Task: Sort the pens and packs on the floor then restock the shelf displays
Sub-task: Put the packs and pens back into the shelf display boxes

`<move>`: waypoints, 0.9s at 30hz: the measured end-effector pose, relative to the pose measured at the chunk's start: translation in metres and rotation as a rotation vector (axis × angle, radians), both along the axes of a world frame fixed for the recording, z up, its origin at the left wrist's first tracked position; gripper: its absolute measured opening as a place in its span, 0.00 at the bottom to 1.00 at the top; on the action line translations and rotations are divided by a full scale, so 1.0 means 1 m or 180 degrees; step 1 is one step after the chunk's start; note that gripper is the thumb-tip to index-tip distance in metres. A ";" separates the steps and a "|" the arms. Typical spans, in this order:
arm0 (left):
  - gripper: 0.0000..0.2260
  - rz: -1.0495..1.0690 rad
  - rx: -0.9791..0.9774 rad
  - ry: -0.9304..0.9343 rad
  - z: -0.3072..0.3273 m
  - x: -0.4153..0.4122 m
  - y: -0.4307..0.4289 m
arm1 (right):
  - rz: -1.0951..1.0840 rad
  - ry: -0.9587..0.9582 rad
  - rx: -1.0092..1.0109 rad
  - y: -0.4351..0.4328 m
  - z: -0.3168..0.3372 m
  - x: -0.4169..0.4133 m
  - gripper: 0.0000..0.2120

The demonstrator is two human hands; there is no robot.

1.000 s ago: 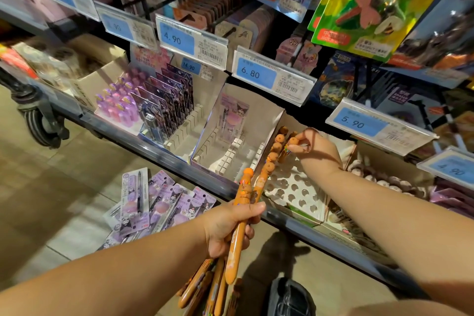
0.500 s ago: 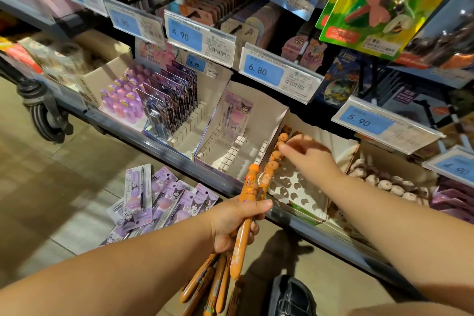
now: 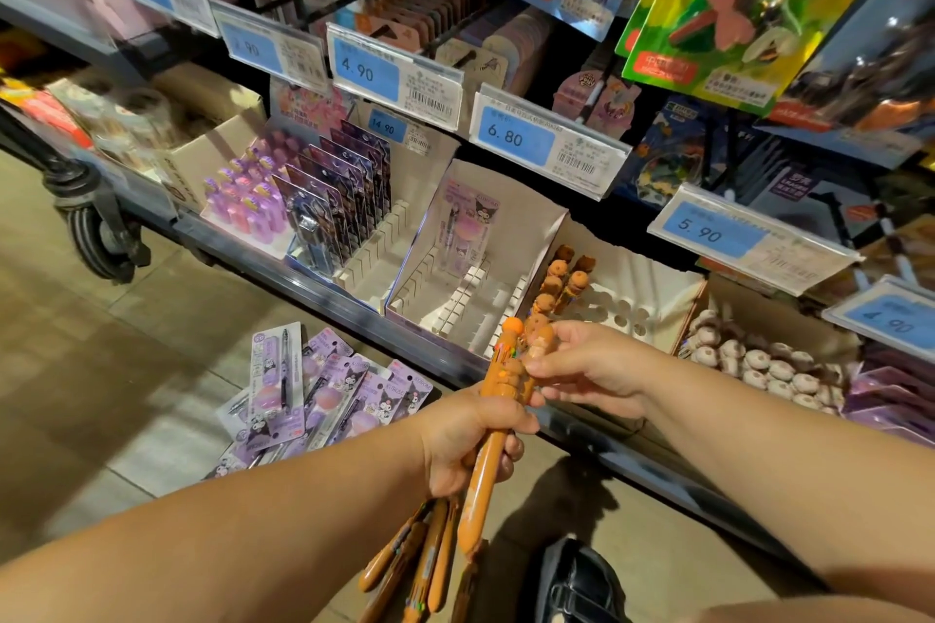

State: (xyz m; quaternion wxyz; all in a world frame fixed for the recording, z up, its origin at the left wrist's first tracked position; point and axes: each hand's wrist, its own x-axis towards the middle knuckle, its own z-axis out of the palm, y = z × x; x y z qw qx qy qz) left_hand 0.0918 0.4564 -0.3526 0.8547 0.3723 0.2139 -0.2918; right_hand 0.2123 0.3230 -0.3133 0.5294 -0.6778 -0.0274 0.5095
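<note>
My left hand (image 3: 470, 440) grips a bunch of orange multicolour pens (image 3: 480, 486), their tops pointing up toward the shelf. My right hand (image 3: 582, 369) pinches the top of one pen in that bunch. Several orange pens (image 3: 561, 286) stand in the left holes of a white perforated display box (image 3: 637, 299) on the lower shelf. A pile of purple pen packs (image 3: 313, 395) lies on the floor at the left. One purple pack (image 3: 468, 228) stands in a white slotted display box (image 3: 455, 304) beside the orange pens.
Left of that box stand dark purple packs (image 3: 334, 202) and purple bottles (image 3: 243, 197). White round-topped items (image 3: 759, 364) fill a box at the right. Price tags (image 3: 546, 142) jut from the shelf above. A black shoe (image 3: 577, 582) is on the tiled floor below.
My right hand left the pens in the perforated box and came back to the bunch, where it now pinches a pen top. My left hand kept its grip.
</note>
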 end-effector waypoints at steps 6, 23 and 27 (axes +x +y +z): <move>0.21 -0.0024 -0.0017 -0.0012 0.004 0.002 0.001 | -0.0244 -0.0185 0.0026 -0.002 -0.002 0.000 0.06; 0.16 0.0274 0.0173 0.0061 -0.001 0.004 0.006 | 0.0025 -0.0579 0.0013 -0.006 0.001 0.000 0.09; 0.14 0.0244 0.0286 0.0034 -0.001 0.004 0.007 | -0.0256 -0.0495 -0.0011 -0.022 0.008 0.009 0.07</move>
